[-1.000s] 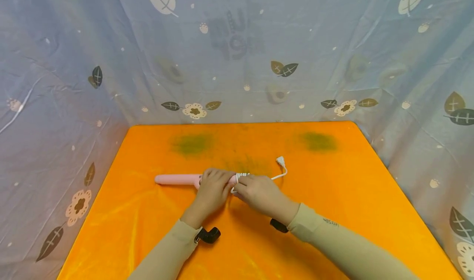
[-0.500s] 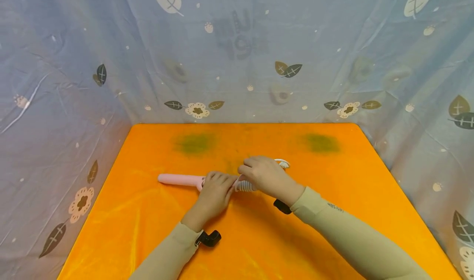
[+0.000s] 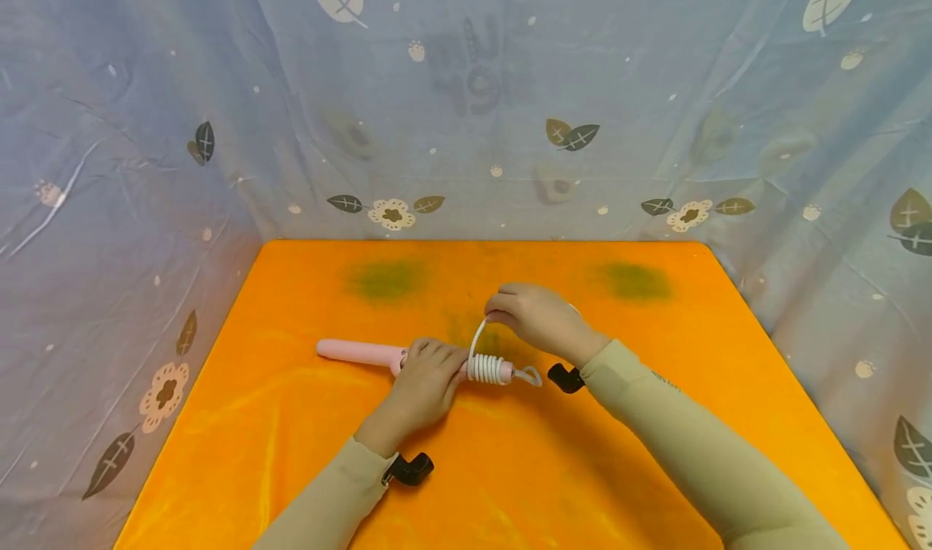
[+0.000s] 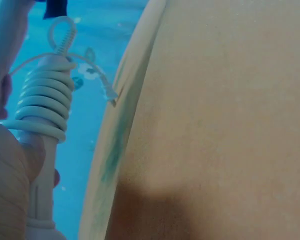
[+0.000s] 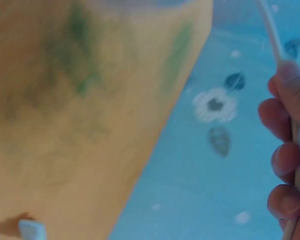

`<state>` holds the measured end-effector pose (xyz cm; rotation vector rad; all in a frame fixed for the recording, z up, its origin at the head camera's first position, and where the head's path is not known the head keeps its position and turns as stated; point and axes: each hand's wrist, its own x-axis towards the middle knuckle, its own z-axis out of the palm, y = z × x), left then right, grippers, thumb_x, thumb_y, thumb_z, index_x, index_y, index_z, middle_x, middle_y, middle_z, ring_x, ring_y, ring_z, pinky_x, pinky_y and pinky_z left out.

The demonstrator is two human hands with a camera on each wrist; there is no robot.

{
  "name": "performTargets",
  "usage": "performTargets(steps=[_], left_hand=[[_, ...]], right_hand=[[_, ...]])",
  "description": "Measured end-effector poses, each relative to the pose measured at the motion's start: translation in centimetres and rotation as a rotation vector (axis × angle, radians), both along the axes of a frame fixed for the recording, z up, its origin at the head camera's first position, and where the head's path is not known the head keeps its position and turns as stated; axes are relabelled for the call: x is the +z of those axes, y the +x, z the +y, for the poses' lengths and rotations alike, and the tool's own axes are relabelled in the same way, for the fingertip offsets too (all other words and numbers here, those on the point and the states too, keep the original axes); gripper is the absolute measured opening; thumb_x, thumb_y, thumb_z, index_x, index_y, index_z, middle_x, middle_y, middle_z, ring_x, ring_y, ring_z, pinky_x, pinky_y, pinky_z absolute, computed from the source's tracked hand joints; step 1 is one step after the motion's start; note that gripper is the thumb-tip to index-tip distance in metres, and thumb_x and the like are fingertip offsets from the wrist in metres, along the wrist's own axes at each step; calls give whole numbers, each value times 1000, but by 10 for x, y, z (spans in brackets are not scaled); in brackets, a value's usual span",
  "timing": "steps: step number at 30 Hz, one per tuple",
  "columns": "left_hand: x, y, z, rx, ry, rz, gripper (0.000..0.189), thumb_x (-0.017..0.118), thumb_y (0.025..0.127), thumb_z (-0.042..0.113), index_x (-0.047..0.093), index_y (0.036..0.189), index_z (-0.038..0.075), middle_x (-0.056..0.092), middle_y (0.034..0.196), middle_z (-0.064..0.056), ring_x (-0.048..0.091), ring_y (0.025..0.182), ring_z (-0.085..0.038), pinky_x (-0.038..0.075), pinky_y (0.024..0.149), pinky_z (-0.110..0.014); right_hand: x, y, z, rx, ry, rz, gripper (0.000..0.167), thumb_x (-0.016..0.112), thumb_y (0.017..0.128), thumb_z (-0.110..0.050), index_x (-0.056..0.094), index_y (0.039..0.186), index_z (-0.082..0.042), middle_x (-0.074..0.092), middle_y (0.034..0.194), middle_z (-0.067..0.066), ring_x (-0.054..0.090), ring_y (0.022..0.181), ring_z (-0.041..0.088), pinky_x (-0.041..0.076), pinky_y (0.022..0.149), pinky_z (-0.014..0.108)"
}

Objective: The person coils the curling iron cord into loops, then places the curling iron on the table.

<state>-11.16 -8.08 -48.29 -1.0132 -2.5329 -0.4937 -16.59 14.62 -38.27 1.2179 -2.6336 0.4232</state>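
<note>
A pink curling iron [image 3: 357,353] lies across the table, its barrel pointing left. My left hand [image 3: 425,378] grips its handle. White cord is wound in several coils [image 4: 44,102] round the handle end, just right of that hand. Raised above the coils, my right hand [image 3: 539,319] holds the cord, and a taut stretch [image 3: 476,336] runs up to it. In the right wrist view the cord [image 5: 272,30] passes between thumb and fingers. The plug [image 4: 109,94] hangs on the cord's free end. A small loop [image 3: 530,376] sticks out from the handle's tip.
The orange-covered table [image 3: 619,469] has dark green smudges near its back edge. A patterned curtain [image 3: 466,89] closes in the back and both sides. Black camera mounts [image 3: 411,469] sit at the wrists.
My right hand has risen away from the handle, drawing the cord upward and uncovering the coils and the loop at the tip. My left hand keeps its grip on the handle.
</note>
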Motion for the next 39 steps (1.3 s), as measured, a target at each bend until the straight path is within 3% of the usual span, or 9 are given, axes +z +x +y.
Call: performTargets(steps=[9,15,21,25,28,35,39], left_hand=[[2,1,-1,-59,82,45,27,58,97,22,63,120,10,64,112,-2,55,103,-23,34,96,-42],[4,1,0,-105,115,91,28,61,95,22,64,120,8,64,112,-3,55,102,-23,35,97,-42],[5,0,0,-70,157,109,28,63,93,19,63,118,8,64,110,-4,56,101,-24,36,95,-45],[9,-2,0,-32,198,97,31,65,91,18,61,120,6,64,112,-4,57,101,-24,36,95,-45],[12,-4,-1,-9,227,94,32,66,92,18,60,120,5,65,111,-5,57,99,-25,36,95,-46],[17,-9,-2,19,269,88,32,64,93,22,61,120,4,65,110,-7,58,99,-26,36,93,-45],[16,-11,0,41,252,59,31,65,93,21,61,120,5,65,111,-7,57,100,-26,35,94,-45]], right_hand=[[-18,-14,13,-26,-30,-71,11,66,93,-23,73,100,-17,61,89,-9,59,78,7,51,73,26],[-36,-16,16,-63,-32,-194,9,66,93,-22,73,98,-17,65,90,-8,60,80,8,51,75,28],[-56,-9,13,-110,-109,-402,15,62,96,-24,73,97,-15,69,89,-5,60,75,7,52,71,27],[-61,1,12,-115,-183,-480,12,60,98,-22,70,94,-17,64,84,-10,54,70,9,49,66,27],[-66,11,13,-103,-207,-458,9,61,96,-15,70,95,-16,64,82,-8,52,69,8,47,65,26],[-81,32,10,-99,-136,-142,4,66,93,-13,67,90,-10,64,78,-2,58,67,12,49,61,28],[-86,44,-2,-62,-101,-131,9,65,94,-17,65,86,-13,56,73,-7,51,64,9,47,61,27]])
